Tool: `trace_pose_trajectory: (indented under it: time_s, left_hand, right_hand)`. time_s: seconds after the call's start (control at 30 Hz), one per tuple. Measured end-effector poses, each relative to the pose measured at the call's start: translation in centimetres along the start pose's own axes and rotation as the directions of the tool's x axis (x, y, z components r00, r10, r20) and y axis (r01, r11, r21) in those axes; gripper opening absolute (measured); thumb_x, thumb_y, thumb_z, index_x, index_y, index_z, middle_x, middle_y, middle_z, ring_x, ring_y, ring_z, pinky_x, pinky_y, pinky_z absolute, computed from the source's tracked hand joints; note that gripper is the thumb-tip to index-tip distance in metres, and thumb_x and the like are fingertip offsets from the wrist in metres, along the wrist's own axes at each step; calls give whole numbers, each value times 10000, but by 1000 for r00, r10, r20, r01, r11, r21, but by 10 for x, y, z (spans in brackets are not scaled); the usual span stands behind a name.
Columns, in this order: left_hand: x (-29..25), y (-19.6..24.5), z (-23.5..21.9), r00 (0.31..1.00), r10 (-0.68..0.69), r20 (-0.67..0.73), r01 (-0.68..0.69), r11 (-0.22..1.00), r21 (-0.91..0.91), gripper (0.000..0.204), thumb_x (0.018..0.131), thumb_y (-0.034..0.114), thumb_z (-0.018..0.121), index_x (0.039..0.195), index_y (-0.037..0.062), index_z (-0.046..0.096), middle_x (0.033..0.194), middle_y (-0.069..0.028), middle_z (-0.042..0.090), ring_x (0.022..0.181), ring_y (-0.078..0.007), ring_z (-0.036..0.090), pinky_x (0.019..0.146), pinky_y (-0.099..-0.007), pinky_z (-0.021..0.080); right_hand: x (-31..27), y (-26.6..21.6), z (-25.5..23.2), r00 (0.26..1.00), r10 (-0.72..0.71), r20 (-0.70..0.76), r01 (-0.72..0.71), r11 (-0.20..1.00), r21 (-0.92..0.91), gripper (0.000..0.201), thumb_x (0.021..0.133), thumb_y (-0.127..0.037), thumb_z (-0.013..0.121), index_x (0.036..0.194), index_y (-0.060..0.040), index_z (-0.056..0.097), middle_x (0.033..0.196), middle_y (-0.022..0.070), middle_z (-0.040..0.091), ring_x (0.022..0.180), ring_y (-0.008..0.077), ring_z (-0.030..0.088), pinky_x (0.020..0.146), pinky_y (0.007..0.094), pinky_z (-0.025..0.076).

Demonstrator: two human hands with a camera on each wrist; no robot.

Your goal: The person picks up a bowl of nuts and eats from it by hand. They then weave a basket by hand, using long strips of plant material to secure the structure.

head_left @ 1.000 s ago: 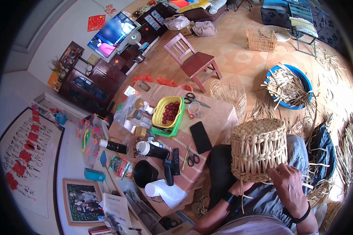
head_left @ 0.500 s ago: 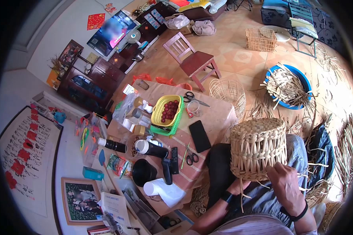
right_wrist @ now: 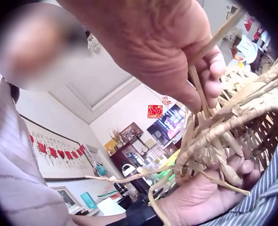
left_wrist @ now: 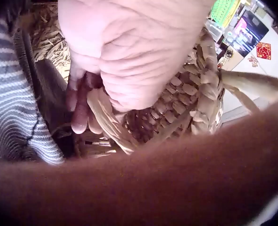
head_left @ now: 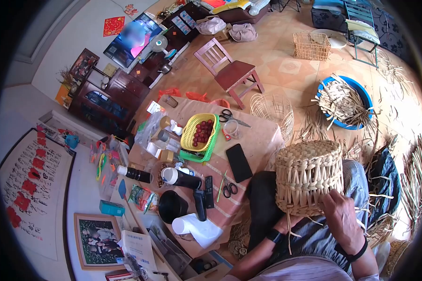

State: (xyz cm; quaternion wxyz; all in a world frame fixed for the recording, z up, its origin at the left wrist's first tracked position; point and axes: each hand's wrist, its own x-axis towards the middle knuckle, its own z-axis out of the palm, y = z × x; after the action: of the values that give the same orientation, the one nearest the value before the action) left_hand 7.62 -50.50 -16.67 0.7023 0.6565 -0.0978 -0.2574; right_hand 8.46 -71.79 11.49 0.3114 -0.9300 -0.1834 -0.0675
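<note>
Fingers (right_wrist: 213, 70) of the right hand (head_left: 343, 220) curl around loose pale straw strands (right_wrist: 198, 84) at the rim of the woven basket (head_left: 308, 175), pinching them against the thumb; the right wrist view shows the strands running straight up between fingertip and palm. The left hand (left_wrist: 129, 52) sits under and inside the basket, its fingers (left_wrist: 80, 113) bent around the rim edge and gripping it, with the fingertips tucked against the weave. The basket is held upside down in the person's lap, over a striped garment (head_left: 314, 239), just beside the near corner of the bench (head_left: 262, 136). It is a round, tapering form of flat, tan straw bands: tight horizontal plaiting across the flat base and upper wall, then a looser band of upright stakes with open gaps lower down, and unfinished ends sticking out raggedly at the rim by the hands. On the bench stand a yellow basket of red fruit (head_left: 200, 133), a black phone (head_left: 239, 163), two pairs of scissors (head_left: 229, 189), a black cup (head_left: 172, 206) and a paper roll (head_left: 186, 225). Well apart on the floor lie a bare wire frame (head_left: 273, 112), a blue tub of straw strips (head_left: 344, 103) and a wooden chair (head_left: 229, 72).
</note>
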Motion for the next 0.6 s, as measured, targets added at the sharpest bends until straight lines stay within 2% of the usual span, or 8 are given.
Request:
trace_pose_trajectory:
  time_s: [0.1,0.17,0.2,0.27,0.37,0.47,0.57,0.6]
  left_hand:
    - [1,-2,1,999,45,6,-44,995,-87,599,1078,236,657,1599,59,420,1623,-84,454,1470,-192,439,1247,-380,376]
    - [11,-16,2,998,57,8,-55,987,-150,621,1067,193,672,1609,64,397,1630,-91,441,1484,-196,423,1257,-384,364]
    - [12,-19,5,999,35,15,-29,946,-322,630,1062,189,680,1609,65,394,1627,-93,444,1486,-199,421,1258,-386,364]
    - [8,-23,8,999,-3,40,27,779,-627,648,1052,181,696,1610,65,388,1620,-97,450,1490,-205,416,1260,-388,363]
    - [4,-25,7,998,12,63,29,784,-620,647,1050,226,704,1600,64,403,1608,-88,462,1475,-204,435,1254,-387,372]
    - [3,17,6,992,28,126,55,790,-611,658,1048,265,705,1600,66,405,1598,-84,471,1453,-193,455,1245,-379,383]
    - [10,1,9,997,47,58,-8,844,-536,649,1054,281,697,1595,63,412,1581,-75,489,1436,-184,466,1228,-376,399]
    - [8,-1,9,999,19,49,9,859,-512,644,1057,284,693,1594,62,414,1576,-75,495,1430,-185,471,1223,-376,403]
  right_hand:
    - [-1,3,8,997,74,20,-74,997,18,140,843,5,656,931,-5,548,839,173,546,735,407,627,646,500,515]
    - [-1,6,12,998,66,17,-66,998,17,139,841,10,651,930,-3,546,847,178,547,734,414,624,639,502,514]
    - [0,7,14,998,60,14,-60,998,16,138,840,13,648,930,-2,545,851,180,547,733,418,623,636,503,514]
    - [-1,9,14,998,65,22,-65,998,19,142,836,16,648,935,-1,548,857,182,548,736,418,626,628,499,516]
    - [-1,9,13,999,48,21,-48,999,4,153,828,21,652,942,-3,552,860,181,550,734,415,631,619,495,518]
    - [0,8,13,999,36,25,-36,999,-27,171,818,21,659,951,-7,557,860,174,552,726,404,641,613,489,522]
    - [1,5,11,999,31,20,-30,998,-57,186,814,17,668,963,-15,562,862,165,557,714,389,650,603,482,524]
    - [1,4,10,999,29,19,-28,997,-66,191,813,15,671,967,-18,564,863,162,560,710,385,653,598,479,525]
